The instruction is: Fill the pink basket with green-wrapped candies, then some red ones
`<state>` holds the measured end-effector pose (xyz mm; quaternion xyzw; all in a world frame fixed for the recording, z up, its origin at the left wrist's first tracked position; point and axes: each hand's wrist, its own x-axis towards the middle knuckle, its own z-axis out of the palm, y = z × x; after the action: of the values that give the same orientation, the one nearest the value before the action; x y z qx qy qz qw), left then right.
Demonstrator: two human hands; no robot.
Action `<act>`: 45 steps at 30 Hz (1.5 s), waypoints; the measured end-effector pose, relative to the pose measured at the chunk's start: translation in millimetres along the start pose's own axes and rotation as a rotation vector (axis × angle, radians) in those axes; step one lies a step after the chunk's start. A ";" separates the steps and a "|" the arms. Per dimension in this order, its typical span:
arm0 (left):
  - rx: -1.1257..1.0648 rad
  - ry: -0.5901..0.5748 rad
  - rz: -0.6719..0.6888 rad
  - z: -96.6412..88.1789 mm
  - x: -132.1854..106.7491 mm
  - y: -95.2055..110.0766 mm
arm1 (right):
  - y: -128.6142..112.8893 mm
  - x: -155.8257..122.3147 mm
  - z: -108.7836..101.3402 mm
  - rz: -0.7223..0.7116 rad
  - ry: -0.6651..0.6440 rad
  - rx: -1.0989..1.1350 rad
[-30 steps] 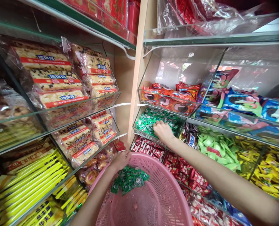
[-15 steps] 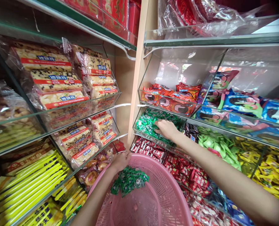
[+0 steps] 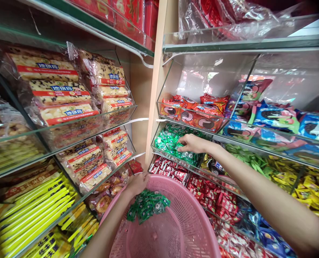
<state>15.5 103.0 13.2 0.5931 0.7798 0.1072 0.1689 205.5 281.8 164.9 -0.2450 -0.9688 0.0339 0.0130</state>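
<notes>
My left hand [image 3: 138, 183] is closed over the far left rim of a pink plastic basket [image 3: 195, 200]. Inside that basket lies a pile of small green-wrapped candies [image 3: 148, 206], just beyond my left fingers. Further away on the right, my right hand [image 3: 193, 144] hovers low over a shelf bin of loose green-wrapped candies [image 3: 167, 139]. Its fingers are bent and a little apart, close to the candies or touching them; I see nothing held between them. The palm is turned down and hidden.
Glass-fronted shelves meet at a wooden post [image 3: 154, 79]. Packaged pastry bars [image 3: 65, 107] and yellow packets [image 3: 33, 209] fill the left side. Right of the post are orange-red packets [image 3: 194, 111], red-wrapped sweets [image 3: 212, 193] and yellow-wrapped sweets [image 3: 314, 190]. A glass lip [image 3: 175, 156] fronts the green bin.
My right hand has shifted slightly right above the green candies, its fingers loosening from a tighter curl and its wrist higher. My left hand stays on the basket rim.
</notes>
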 end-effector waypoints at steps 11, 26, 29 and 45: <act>-0.014 -0.009 -0.018 -1.3 1.3 0.6 | -6.7 9.2 37.3 0.094 0.132 -0.038; -0.008 -0.007 -0.003 -0.3 3.0 0.3 | 3.3 1.2 -9.7 0.060 0.042 -0.143; -0.003 -0.008 -0.003 0.2 3.2 0.6 | 3.9 3.6 1.2 0.070 -0.015 -0.149; -0.011 -0.004 0.006 2.8 2.0 0.3 | -15.7 -10.0 26.0 0.083 0.017 -0.331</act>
<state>16.4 104.9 10.4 0.5947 0.7772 0.1107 0.1732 205.8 261.7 140.0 -0.2841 -0.9500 -0.1279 -0.0210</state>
